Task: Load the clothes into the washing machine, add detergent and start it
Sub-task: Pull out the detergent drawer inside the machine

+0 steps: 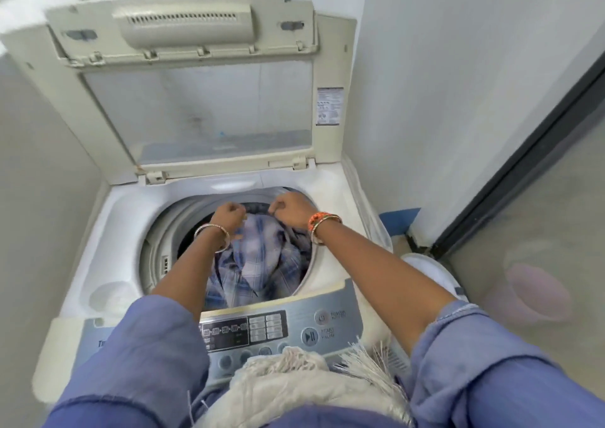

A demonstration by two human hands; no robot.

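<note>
Plaid shirt point(262, 264), blue and white checked, lies bunched in the drum point(170, 228) of a top-loading washing machine point(124, 205), filling most of the round opening and rising towards its far rim; a darker piece of cloth shows along its right edge, too crumpled to name. Both hands reach over the control panel point(294, 326) into the drum and sit at the top, far end of the shirt, with the rest of the fabric trailing back below the forearms towards the person. The left hand point(229, 213) is curled into a fist with its knuckles up, and appears to pinch the shirt's upper edge, though the grip itself is hidden under the hand. The right hand point(289, 210) is likewise curled, fingers tucked down onto the fabric's edge just beside the left, the two hands near each other but apart. A metal bangle point(211, 231) circles the left wrist, and orange and gold bangles point(322, 221) circle the right. The machine's lid point(196, 100) stands upright and open behind the drum. The panel carries a start/pause button point(309, 336) and a power button point(322, 317). A cream fringed scarf point(294, 381) hangs over the panel's near edge between the blue sleeves point(147, 362). A pink tub point(537, 296) shows dimly behind the glass door point(540, 214) at right
</note>
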